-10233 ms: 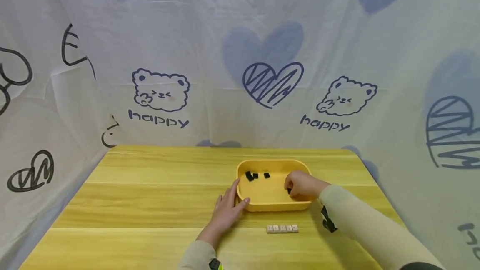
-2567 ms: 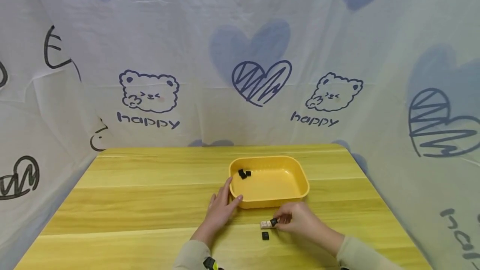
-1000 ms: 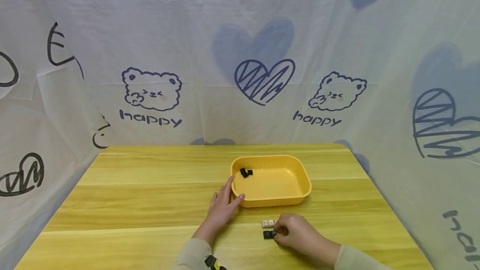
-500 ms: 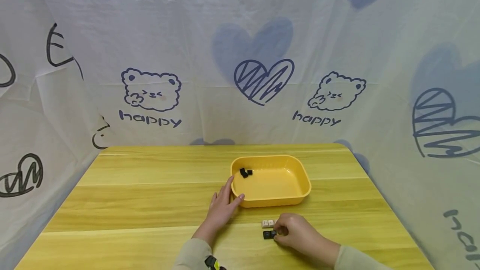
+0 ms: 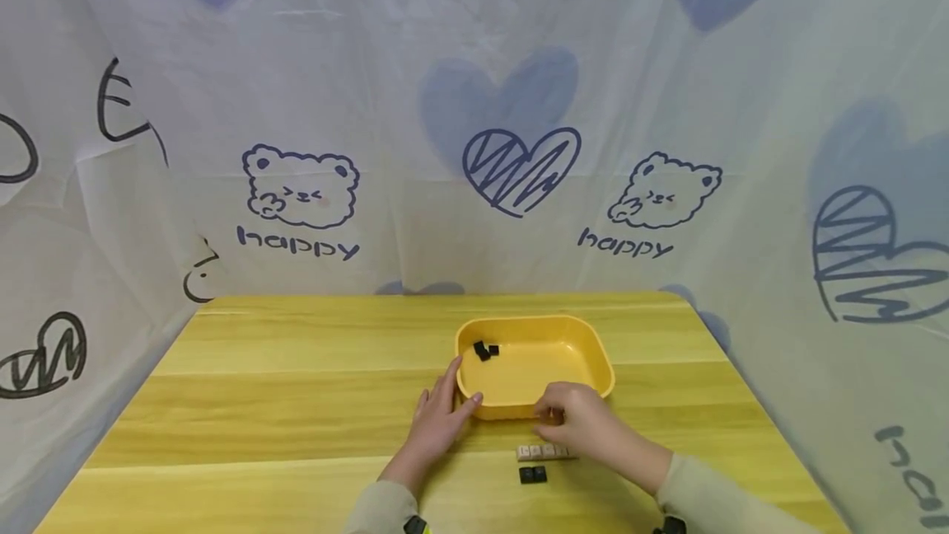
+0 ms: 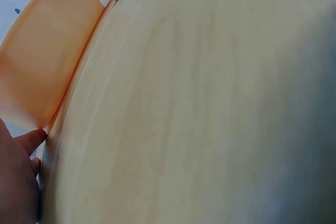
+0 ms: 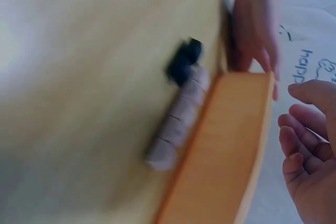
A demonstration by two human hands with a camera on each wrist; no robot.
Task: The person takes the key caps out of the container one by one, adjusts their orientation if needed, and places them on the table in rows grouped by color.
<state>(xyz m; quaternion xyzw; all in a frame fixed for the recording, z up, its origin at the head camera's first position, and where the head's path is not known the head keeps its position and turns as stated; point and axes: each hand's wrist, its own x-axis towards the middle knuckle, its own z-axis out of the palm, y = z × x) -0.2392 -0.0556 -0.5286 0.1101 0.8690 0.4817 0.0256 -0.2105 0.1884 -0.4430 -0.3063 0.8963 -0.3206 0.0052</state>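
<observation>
Rests left hand [image 5: 437, 428] straight-fingered against the yellow tray [image 5: 507, 412]; hovers right hand [image 5: 582, 420], thumb and fingers apart, seemingly empty despite blur. Could knock the row of pale keycaps [image 5: 542, 452] before the tray, or two black keycaps [image 5: 527, 475] just nearer, askew with a low sweep; could shift black pieces [image 5: 483, 352] inside by pushing too hard.

I saw a yellow tray [image 5: 507, 412], black blocks [image 5: 527, 475], cream blocks [image 5: 548, 452], a wood-grained yellow table [image 5: 296, 410] and blue-hearted white cloth [image 5: 393, 89].
</observation>
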